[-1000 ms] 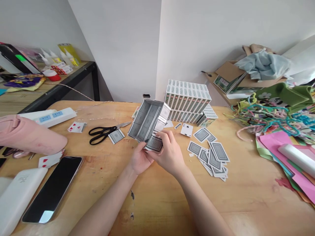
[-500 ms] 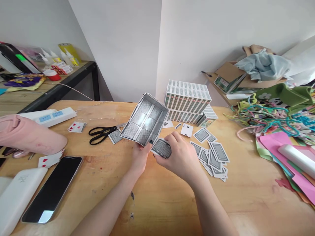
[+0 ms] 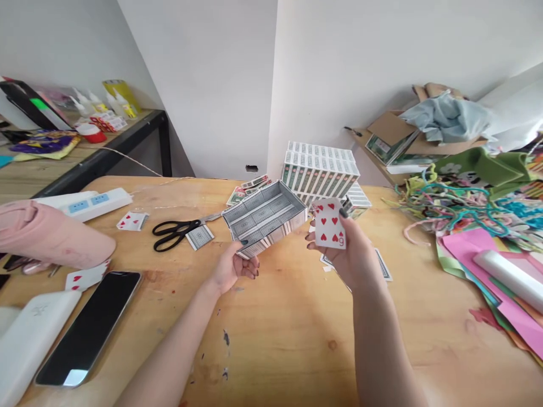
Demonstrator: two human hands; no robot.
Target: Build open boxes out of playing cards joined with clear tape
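My left hand (image 3: 231, 268) grips the near left corner of an open box made of playing cards (image 3: 271, 217), tilted above the table with its patterned grey inside showing. In my right hand (image 3: 352, 246) is a six of hearts playing card (image 3: 330, 226), face toward me, pinched under the thumb to the right of the box. Behind that hand lie loose cards (image 3: 383, 265), mostly hidden by it. Black-handled scissors (image 3: 172, 233) rest left of the box, beside a face-down card (image 3: 199, 237).
Stacked card packs (image 3: 320, 169) stand at the back. Left are a phone (image 3: 91, 325), a pink roll (image 3: 59, 234), a power strip (image 3: 91, 200) and heart cards (image 3: 132, 221). Tangled yarn (image 3: 458, 198) and coloured paper (image 3: 487, 271) lie right.
The box has tipped flatter and moved right. My right hand has moved away from it to the right and turned, so the card's face now shows instead of its patterned back.
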